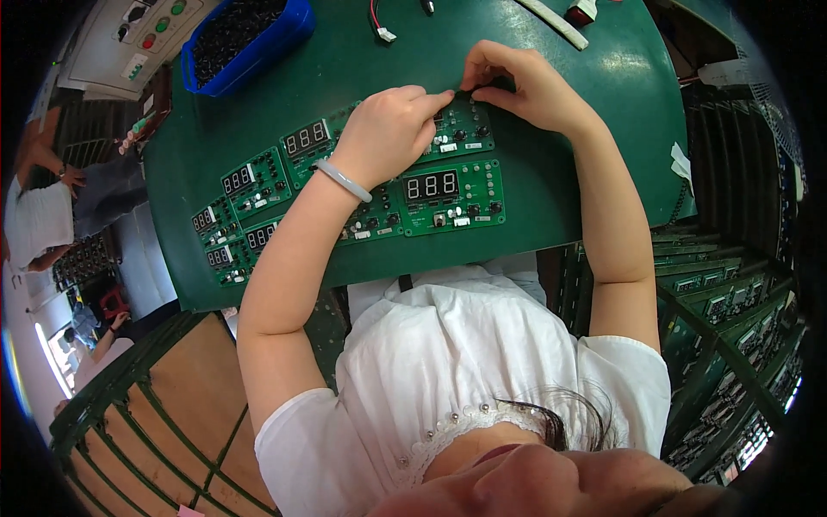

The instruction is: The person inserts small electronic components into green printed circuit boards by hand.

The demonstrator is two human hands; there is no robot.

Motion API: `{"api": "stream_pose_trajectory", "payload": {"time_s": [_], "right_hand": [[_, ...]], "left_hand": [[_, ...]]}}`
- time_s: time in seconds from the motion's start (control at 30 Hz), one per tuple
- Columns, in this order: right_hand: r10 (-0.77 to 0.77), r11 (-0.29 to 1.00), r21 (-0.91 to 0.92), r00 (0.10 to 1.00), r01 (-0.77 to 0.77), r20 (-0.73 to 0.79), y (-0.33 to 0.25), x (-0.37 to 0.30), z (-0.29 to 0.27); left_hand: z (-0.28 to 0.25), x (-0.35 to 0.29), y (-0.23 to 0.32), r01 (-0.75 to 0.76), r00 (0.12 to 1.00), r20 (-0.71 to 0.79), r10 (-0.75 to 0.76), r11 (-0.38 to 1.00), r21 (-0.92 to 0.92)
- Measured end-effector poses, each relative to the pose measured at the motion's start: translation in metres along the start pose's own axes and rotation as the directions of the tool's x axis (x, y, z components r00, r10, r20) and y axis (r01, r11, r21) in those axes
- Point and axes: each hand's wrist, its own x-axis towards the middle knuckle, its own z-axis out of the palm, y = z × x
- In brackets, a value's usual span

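Several green circuit boards with three-digit displays lie in two rows on the green table. My left hand (389,131), with a pale bangle at its wrist, reaches over the upper row. Its index finger stretches to the top edge of the upper right board (472,138) while the other fingers curl under. Meeting that fingertip, my right hand (527,89) is closed in a pinch at the same edge; what it holds is too small to make out. Just below lies another board (453,200). Part of the upper middle board (307,138) is hidden behind my left hand.
A blue bin (297,33) full of small black parts stands at the far left, beside a control box (142,39) with coloured buttons. A cable with a white connector (385,34) lies at the back. Racks of boards (732,302) stand right. Other people are at left.
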Motion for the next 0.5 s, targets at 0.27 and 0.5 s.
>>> {"api": "stream_pose_trajectory", "payload": {"time_s": [0.27, 0.5], "right_hand": [[-0.008, 1.000, -0.028, 1.000, 0.007, -0.025, 0.0030, -0.0026, -0.0052], [0.003, 0.989, -0.146, 0.999, -0.008, -0.038, 0.0013, -0.0037, -0.0092]], "left_hand": [[0.0039, 0.0001, 0.0004, -0.034, 0.997, -0.075, 0.030, 0.998, -0.045], [0.0018, 0.0006, -0.0006, -0.063, 0.998, -0.003, 0.063, 0.998, 0.017]]}}
